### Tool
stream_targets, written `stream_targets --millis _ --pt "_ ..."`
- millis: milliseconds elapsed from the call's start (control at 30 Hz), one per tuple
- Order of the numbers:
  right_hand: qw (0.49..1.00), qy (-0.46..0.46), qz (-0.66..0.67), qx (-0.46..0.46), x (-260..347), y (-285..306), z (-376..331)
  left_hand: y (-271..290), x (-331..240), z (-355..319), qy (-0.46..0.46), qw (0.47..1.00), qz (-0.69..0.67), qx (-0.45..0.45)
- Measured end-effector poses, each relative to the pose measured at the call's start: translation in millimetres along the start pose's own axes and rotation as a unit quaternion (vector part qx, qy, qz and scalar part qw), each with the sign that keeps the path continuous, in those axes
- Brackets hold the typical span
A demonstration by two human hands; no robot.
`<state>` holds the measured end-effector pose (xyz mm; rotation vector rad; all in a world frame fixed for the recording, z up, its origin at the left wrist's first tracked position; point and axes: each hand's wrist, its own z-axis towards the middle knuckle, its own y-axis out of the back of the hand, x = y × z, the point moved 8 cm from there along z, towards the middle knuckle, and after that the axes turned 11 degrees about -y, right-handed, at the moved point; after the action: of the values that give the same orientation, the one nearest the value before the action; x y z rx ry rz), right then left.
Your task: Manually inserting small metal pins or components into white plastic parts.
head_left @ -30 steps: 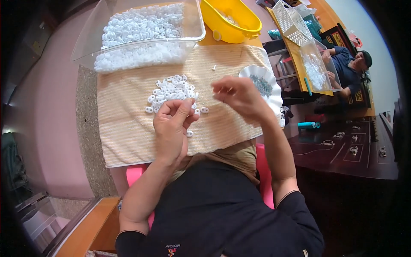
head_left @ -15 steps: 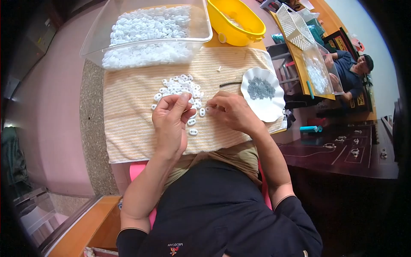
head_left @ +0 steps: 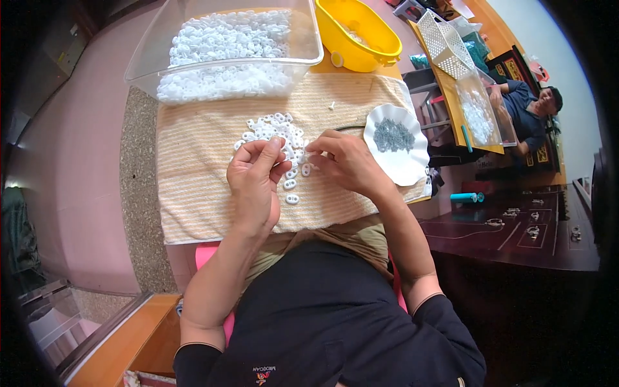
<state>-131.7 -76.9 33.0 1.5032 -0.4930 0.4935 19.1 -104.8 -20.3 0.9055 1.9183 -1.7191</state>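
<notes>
A pile of small white oval plastic pieces [head_left: 274, 128], each with two dark holes, lies on the striped towel [head_left: 200, 174]. My left hand [head_left: 256, 174] is at the pile's near edge, thumb and fingers pinched together; whatever they hold is hidden. Just to its right, my right hand [head_left: 345, 161] has its fingertips pressed together beside the pile, and I cannot make out what is between them. A few loose white pieces [head_left: 291, 198] lie in front of the pile. Right of my right hand stands a white wavy-edged plate [head_left: 400, 169] with many tiny grey parts [head_left: 393, 135].
A clear plastic bin [head_left: 138, 71] full of white pieces stands at the back left, beside a yellow tub [head_left: 361, 61]. A dark thin rod [head_left: 351, 127] lies near the plate. At the far right a person [head_left: 525, 109] sits by another bin [head_left: 477, 116].
My right hand has moved a little left and up, closer to my left hand and the pile. My left hand stays pinched in nearly the same place.
</notes>
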Motion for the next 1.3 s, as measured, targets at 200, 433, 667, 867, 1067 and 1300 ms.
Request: stream_targets --millis 200,433,667,867,1067,1300 --pt "0.999 0.024 -0.043 0.022 4.3 -12.0 5.9 1.6 -0.1 0.7 -0.001 1.0 -0.005 -0.007" --pt "0.998 -0.002 -0.05 0.031 7.2 -10.4 6.6 -0.1 -0.3 -0.4 0.004 1.0 -0.004 -0.02" --pt "0.997 -0.007 -0.065 0.03 6.2 -17.9 11.6 1.8 2.4 0.7 0.0 1.0 0.006 0.001" --pt "0.993 -0.052 -0.083 0.061 0.5 -22.6 14.4 0.7 3.8 -0.7 0.007 1.0 0.012 0.002" --pt "0.997 0.01 -0.075 0.022 3.2 -22.5 8.2 1.6 4.9 1.2 0.011 1.0 0.018 0.002" --pt "0.995 0.02 0.097 -0.033 3.0 -3.1 -3.3 -9.6 0.2 -2.3 -0.03 0.994 0.092 0.046"
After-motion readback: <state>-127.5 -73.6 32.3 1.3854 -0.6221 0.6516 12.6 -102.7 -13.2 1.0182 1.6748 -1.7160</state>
